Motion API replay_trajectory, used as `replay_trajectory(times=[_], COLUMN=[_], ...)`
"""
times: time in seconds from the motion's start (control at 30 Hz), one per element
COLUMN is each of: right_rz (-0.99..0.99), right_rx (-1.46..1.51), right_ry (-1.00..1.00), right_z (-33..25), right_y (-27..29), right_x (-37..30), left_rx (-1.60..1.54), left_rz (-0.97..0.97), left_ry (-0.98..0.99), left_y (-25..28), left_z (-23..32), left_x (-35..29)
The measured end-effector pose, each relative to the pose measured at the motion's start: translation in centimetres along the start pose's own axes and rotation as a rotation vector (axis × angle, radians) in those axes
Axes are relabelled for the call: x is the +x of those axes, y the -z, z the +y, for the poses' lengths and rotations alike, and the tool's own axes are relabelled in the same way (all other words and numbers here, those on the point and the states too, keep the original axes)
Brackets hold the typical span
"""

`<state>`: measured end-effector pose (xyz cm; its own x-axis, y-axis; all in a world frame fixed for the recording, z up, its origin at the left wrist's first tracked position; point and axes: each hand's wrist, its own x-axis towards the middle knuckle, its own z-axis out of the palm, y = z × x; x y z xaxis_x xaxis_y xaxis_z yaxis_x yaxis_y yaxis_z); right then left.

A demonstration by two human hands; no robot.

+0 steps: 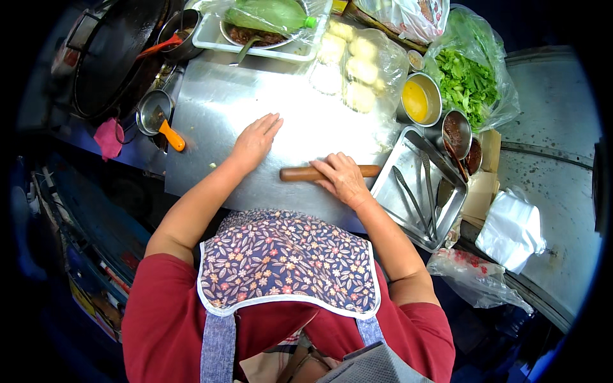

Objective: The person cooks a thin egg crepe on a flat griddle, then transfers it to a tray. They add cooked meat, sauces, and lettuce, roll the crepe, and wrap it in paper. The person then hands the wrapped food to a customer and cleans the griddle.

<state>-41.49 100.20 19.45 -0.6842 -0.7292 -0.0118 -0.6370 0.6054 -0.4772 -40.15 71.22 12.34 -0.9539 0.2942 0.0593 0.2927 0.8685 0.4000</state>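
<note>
My left hand (257,142) lies on the bare metal worktop (217,108), its fingers stretched out together and nothing in it. To its right, a brown wooden rolling pin (299,173) rests near the worktop's front edge. My right hand (343,177) is over the pin's right part, fingers curled around it. Beyond both hands, pale dough balls (363,69) sit in rows beneath clear plastic film.
At right are a metal tray (382,191) of utensils, a bowl of yellow liquid (415,101), a sauce pot (456,131) and bagged greens (463,76). At left are a large black pan (115,57) and an orange-handled scraper (171,136). A white tray (204,35) stands behind.
</note>
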Motion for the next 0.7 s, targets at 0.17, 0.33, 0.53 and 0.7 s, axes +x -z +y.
replay_trajectory(times=[0.17,0.33,0.53,0.7], right_rz=[0.380,0.390,0.383,0.445], right_rx=[0.039,-0.271,-0.170,0.038], right_ry=[-0.134,-0.215,-0.165,-0.064], right_z=[-1.2,5.1,2.7,4.3], right_y=[3.9,-0.2,-5.6,-8.1], right_x=[6.1,8.7,0.5,-11.4], left_rx=[-0.047,-0.101,-0.165,-0.236], left_rz=[-0.053,-0.045,0.125,0.202], left_ry=[0.033,0.050,0.194,0.387], left_y=[0.5,2.4,4.3,0.0], left_z=[2.3,5.6,7.4,11.8], left_x=[-1.9,-4.5,-12.0,-17.8])
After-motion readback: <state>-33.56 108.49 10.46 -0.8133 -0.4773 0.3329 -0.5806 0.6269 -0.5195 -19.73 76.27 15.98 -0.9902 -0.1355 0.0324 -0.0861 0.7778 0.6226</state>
